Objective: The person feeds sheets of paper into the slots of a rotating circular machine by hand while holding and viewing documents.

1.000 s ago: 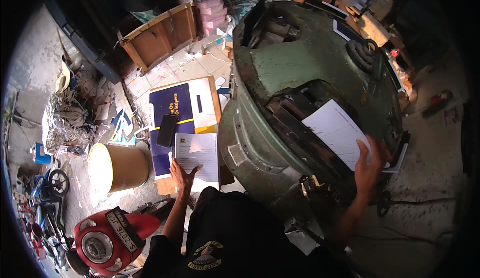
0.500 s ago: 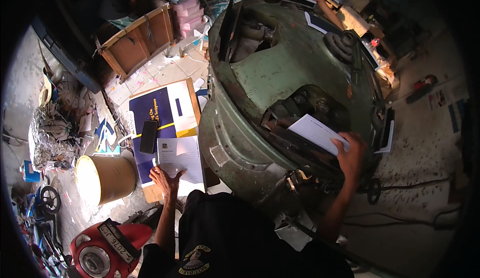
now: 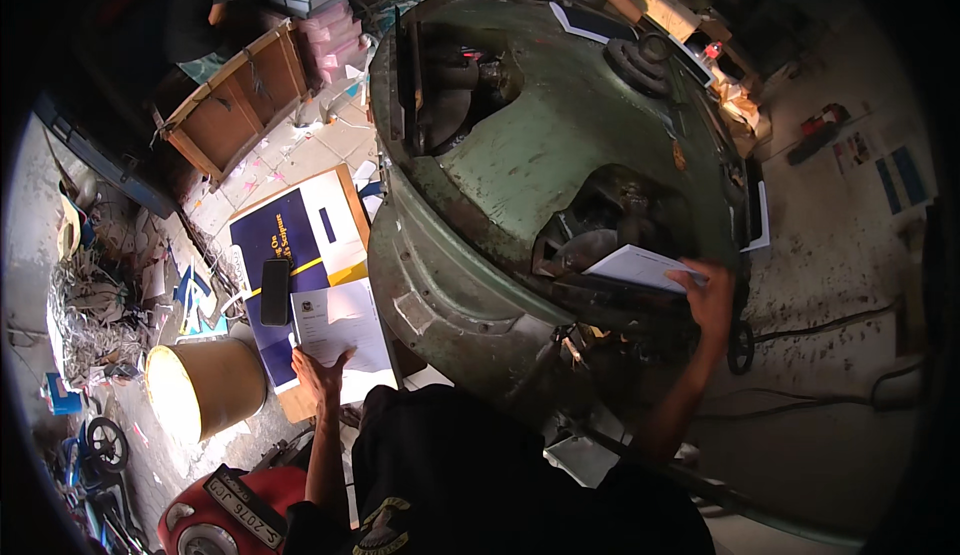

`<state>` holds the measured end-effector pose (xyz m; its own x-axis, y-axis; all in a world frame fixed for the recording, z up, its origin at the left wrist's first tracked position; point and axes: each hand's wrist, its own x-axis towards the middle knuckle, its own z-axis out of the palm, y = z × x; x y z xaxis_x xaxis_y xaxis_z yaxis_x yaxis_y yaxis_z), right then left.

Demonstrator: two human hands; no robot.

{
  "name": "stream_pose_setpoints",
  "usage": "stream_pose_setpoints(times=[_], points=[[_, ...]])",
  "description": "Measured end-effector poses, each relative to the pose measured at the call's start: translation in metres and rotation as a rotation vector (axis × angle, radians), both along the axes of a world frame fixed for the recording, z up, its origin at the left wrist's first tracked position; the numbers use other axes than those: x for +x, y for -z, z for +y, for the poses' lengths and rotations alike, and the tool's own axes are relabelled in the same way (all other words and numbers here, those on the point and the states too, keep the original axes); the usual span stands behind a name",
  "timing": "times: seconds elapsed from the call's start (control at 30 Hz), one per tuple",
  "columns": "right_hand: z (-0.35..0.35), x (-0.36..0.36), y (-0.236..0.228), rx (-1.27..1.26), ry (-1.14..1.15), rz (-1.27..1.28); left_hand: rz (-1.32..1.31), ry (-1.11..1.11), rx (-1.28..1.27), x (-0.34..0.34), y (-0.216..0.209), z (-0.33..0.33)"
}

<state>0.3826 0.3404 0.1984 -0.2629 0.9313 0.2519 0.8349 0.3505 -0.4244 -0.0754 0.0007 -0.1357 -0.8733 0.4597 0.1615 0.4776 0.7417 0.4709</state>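
Observation:
My left hand (image 3: 321,375) rests flat with fingers spread on a stack of white printed sheets (image 3: 338,323) lying on a board at my left. A black phone (image 3: 275,291) lies just beyond the stack. My right hand (image 3: 709,298) grips one white sheet (image 3: 640,267) by its near edge, holding it at the dark opening (image 3: 600,225) of a big worn green machine (image 3: 520,155). The sheet lies nearly flat and pokes into the machine.
A blue and white poster board (image 3: 300,245) lies under the stack. A round tan drum (image 3: 205,387) stands at the left, a red scooter (image 3: 235,525) below it. A wooden crate (image 3: 240,105) and paper scraps fill the far left. Another person stands beyond the machine.
My right hand has carried the white sheet lower and farther into the machine's opening, so it now lies flatter. My left hand stays on the stack. The view has shifted.

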Motion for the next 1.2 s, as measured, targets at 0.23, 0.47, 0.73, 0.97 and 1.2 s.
stream_pose_setpoints(times=[0.23,0.47,0.73,0.97,1.2], points=[[0.003,0.031,0.008,-0.048,-0.094,-0.046,-0.029,0.013,-0.031,-0.002,-0.001,0.0],[0.026,0.045,0.056,-0.072,-0.108,0.002,-0.234,-0.076,0.412,-0.003,-0.029,-0.007],[0.012,0.019,0.028,-0.268,-0.002,-0.074,-0.292,0.178,0.694,0.001,-0.208,0.026],[-0.021,-0.083,-0.009,-0.587,-0.502,0.322,-0.732,0.316,1.204,0.06,-0.281,0.1],[-0.061,-0.092,0.005,-0.754,-0.393,0.715,-1.272,0.675,1.044,0.128,-0.285,0.142]])
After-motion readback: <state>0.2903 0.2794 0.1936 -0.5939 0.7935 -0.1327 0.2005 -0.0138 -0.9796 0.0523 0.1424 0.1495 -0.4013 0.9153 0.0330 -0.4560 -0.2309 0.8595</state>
